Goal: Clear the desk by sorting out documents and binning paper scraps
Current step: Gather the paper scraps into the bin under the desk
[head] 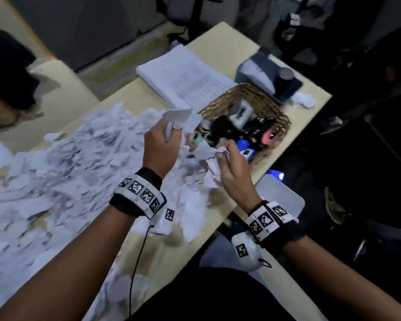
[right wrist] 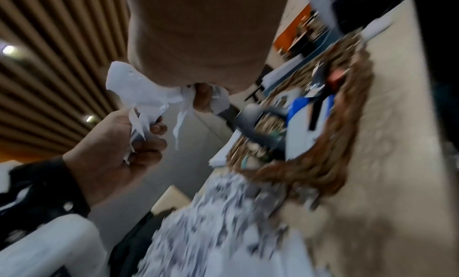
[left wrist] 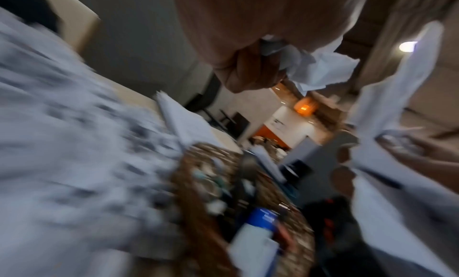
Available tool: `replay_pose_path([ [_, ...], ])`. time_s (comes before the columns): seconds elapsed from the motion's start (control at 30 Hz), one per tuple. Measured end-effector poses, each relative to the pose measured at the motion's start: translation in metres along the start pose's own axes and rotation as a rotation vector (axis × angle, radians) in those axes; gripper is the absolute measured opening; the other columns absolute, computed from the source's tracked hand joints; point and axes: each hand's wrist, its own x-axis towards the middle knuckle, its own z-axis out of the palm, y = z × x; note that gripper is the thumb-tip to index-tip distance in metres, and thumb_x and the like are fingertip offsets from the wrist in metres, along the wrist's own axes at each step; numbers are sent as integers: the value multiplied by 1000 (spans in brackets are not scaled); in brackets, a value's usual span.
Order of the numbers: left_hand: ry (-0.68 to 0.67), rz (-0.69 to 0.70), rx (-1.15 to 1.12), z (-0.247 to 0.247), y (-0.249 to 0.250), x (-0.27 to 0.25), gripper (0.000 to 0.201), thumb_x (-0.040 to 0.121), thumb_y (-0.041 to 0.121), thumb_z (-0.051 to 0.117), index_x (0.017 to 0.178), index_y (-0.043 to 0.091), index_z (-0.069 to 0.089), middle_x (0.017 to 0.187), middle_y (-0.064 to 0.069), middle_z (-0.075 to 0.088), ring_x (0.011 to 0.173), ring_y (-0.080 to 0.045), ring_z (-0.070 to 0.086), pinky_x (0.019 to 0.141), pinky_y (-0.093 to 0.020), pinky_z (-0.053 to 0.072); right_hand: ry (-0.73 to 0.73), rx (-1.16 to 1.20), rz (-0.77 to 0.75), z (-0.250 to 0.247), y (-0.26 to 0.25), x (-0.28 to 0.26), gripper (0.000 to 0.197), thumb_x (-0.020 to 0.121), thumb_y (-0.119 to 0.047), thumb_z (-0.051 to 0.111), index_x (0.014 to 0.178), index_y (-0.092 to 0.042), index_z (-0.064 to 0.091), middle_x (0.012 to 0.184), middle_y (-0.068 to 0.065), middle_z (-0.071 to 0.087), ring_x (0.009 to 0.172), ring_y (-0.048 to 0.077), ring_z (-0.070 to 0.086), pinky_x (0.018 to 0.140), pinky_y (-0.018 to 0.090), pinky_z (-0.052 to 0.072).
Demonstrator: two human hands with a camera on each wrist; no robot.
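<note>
A big heap of torn white paper scraps (head: 62, 172) covers the left and middle of the beige desk (head: 220, 40). My left hand (head: 164, 140) is raised above the heap and grips a bunch of scraps (head: 179, 118); the left wrist view shows the same scraps (left wrist: 315, 69) crumpled in its curled fingers. My right hand (head: 227, 163) is lifted beside the wicker basket and pinches its own clump of scraps (head: 207, 152), which appear as hanging scraps (right wrist: 218, 98) in the right wrist view. A stack of printed documents (head: 183, 77) lies at the far side of the desk.
A wicker basket (head: 252, 96) full of stationery and tape rolls stands at the right of the desk. Behind it sit a grey box (head: 257, 70) and a dark cylinder (head: 285, 81), with a crumpled paper ball (head: 305, 100) near the right edge. A chair seat (head: 280, 195) stands below the desk's edge.
</note>
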Motion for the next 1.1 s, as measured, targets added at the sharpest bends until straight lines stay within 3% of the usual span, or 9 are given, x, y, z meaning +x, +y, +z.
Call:
replay_pose_path([
  [0.13, -182, 47, -87, 107, 34, -9, 24, 88, 26, 50, 72, 9, 52, 68, -25, 52, 62, -28, 54, 62, -41, 46, 317, 43, 154, -86, 46, -12, 8, 101, -19, 42, 100, -18, 49, 74, 3, 54, 68, 15, 51, 68, 34, 40],
  [0.23, -324, -20, -89, 196, 52, -31, 29, 85, 23, 52, 59, 20, 39, 53, 1, 39, 54, -16, 40, 55, -33, 34, 474, 51, 281, -144, 92, -36, 7, 103, -18, 41, 102, -18, 49, 82, 13, 53, 74, 29, 51, 68, 39, 42],
  [0.33, -490, -81, -34, 272, 57, -60, 29, 86, 20, 52, 61, 22, 35, 56, 5, 39, 55, -14, 38, 56, -31, 35, 540, -8, 358, -177, 131, -53, 8, 100, -16, 41, 98, -17, 49, 76, 13, 53, 68, 31, 50, 61, 41, 43],
  [0.57, -711, -284, 325, 409, -53, -98, 25, 93, 19, 52, 111, 3, 60, 108, -23, 63, 102, -36, 57, 83, -36, 41, 342, -54, 733, -189, 278, -89, 18, 89, 5, 53, 93, -12, 49, 72, -5, 54, 62, -5, 50, 58, 23, 34],
  [0.77, -989, -640, 600, 483, -220, -91, 38, 101, 25, 43, 132, 5, 52, 135, -16, 55, 122, -30, 53, 102, -34, 40, 64, -27, 1259, -133, 439, -107, 30, 98, -13, 46, 126, -2, 49, 111, 19, 62, 105, 36, 59, 87, 34, 46],
  [0.83, -974, -789, 571, 493, -255, -82, 40, 99, 24, 47, 132, 1, 50, 128, -20, 59, 104, -31, 61, 96, -42, 49, 157, 63, 1371, -122, 471, -111, 36, 98, -24, 47, 130, -7, 49, 121, 20, 61, 109, 39, 58, 93, 47, 48],
  [0.93, -804, -1130, 346, 499, -271, -70, 41, 98, 30, 50, 128, 4, 51, 117, -14, 58, 77, -24, 57, 75, -43, 57, 249, 230, 1507, -118, 507, -116, 47, 89, -45, 53, 124, -14, 52, 117, 11, 62, 105, 36, 60, 86, 42, 52],
  [1.03, -695, -1355, 193, 501, -269, -61, 39, 97, 42, 49, 126, 16, 50, 120, -4, 44, 99, -30, 49, 88, -47, 50, 302, 330, 1571, -124, 513, -115, 48, 91, -44, 48, 131, -18, 51, 131, 12, 57, 110, 35, 57, 100, 47, 46],
  [1.1, -649, -1338, 203, 499, -263, -57, 49, 97, 47, 44, 132, 14, 47, 131, -4, 43, 113, -32, 45, 93, -47, 48, 319, 300, 1550, -130, 506, -112, 44, 100, -25, 43, 142, -13, 43, 142, 11, 49, 122, 32, 50, 99, 25, 39],
])
